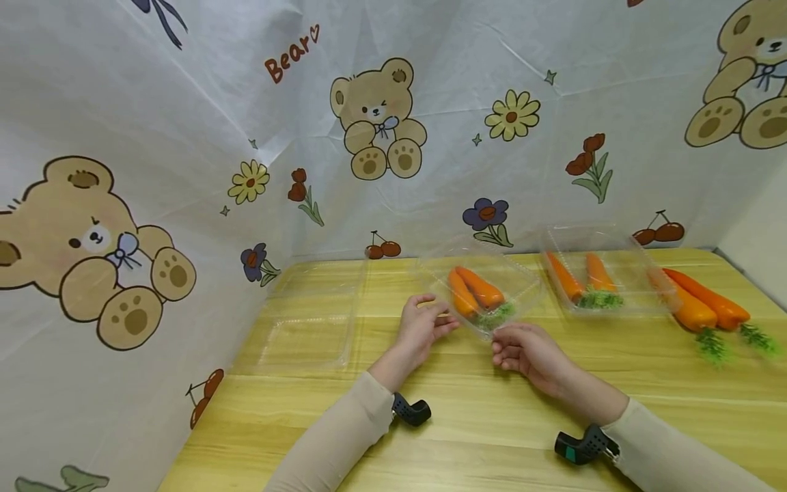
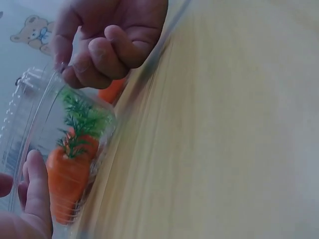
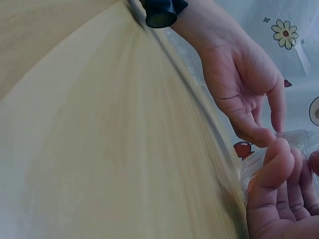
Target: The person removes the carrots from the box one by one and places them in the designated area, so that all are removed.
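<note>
A clear plastic box with two toy carrots inside stands at the middle of the table, one corner towards me. The carrots' green tops point to that near corner. My right hand pinches the box's edge there, its other fingers curled; in the left wrist view this hand is at the rim. On the box's left side, my left hand has its fingers loosely extended close to the wall. Whether they touch the plastic is hard to tell.
Another clear box with two carrots stands at the back right. Two loose carrots lie beside it at the right. An open clear container rests at the left. A printed cloth hangs behind the wooden table.
</note>
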Demonstrator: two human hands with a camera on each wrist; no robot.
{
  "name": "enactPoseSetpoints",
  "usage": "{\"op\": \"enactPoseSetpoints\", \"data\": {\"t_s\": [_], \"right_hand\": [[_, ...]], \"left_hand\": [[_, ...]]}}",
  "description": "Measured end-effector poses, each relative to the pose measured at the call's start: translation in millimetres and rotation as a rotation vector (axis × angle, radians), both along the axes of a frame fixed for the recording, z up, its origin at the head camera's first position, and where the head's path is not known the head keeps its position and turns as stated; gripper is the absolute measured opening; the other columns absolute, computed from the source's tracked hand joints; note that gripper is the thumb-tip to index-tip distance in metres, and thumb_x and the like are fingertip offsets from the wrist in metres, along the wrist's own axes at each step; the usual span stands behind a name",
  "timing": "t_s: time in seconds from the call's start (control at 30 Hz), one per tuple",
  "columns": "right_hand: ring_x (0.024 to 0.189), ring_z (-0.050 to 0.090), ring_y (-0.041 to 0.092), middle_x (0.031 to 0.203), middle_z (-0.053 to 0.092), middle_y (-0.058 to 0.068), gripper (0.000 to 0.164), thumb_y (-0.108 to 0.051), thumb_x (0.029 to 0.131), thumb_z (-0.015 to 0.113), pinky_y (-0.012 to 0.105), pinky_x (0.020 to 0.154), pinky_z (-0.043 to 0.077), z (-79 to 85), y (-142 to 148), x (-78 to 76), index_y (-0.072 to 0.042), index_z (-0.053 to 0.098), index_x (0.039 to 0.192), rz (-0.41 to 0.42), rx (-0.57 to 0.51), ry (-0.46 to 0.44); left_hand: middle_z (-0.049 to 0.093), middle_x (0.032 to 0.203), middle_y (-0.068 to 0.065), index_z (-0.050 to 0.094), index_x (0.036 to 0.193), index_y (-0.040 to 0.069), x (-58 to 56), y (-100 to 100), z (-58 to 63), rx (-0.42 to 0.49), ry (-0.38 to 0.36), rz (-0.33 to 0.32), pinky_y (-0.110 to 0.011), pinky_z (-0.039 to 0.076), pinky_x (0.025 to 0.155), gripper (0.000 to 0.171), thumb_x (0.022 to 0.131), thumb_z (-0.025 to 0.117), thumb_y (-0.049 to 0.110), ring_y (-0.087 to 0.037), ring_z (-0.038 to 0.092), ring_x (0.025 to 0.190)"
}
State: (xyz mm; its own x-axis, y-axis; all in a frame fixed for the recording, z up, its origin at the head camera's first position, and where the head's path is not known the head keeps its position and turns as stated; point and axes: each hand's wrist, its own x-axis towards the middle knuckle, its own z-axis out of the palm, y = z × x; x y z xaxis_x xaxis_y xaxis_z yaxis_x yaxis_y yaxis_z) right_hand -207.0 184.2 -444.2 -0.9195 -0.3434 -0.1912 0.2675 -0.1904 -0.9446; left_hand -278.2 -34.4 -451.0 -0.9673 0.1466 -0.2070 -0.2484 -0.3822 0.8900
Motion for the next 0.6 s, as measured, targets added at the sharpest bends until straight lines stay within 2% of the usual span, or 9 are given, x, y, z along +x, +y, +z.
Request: {"op": "enactPoseSetpoints", "data": {"t_s": [0.27,0.6], "right_hand": [[0.071,0.070,0.012,0.080,0.067,-0.002,0.017,-0.014,0.107,0.049,0.022,0.064,0.059,-3.4,8.0,0.6,-0.009,0.063,0.099,0.012,0.001,0.020],[0.073,0.069,0.012,0.077,0.063,-0.002,0.022,-0.012,0.106,0.045,0.022,0.064,0.058,-6.9,18.4,-0.2,-0.013,0.060,0.090,0.062,0.000,0.072]], "left_hand": [[0.062,0.097,-0.010,0.036,0.141,0.004,-3.9,-9.5,-1.3,-0.016,0.020,0.035,-0.031,0.066,0.073,0.050,0.099,0.063,0.003,-0.018,0.069,0.069],[0.062,0.102,-0.011,0.039,0.140,0.008,-3.7,-23.7,-1.4,-0.046,0.014,0.101,-0.030,0.065,0.073,0.051,0.098,0.068,0.010,-0.018,0.067,0.071]]}}
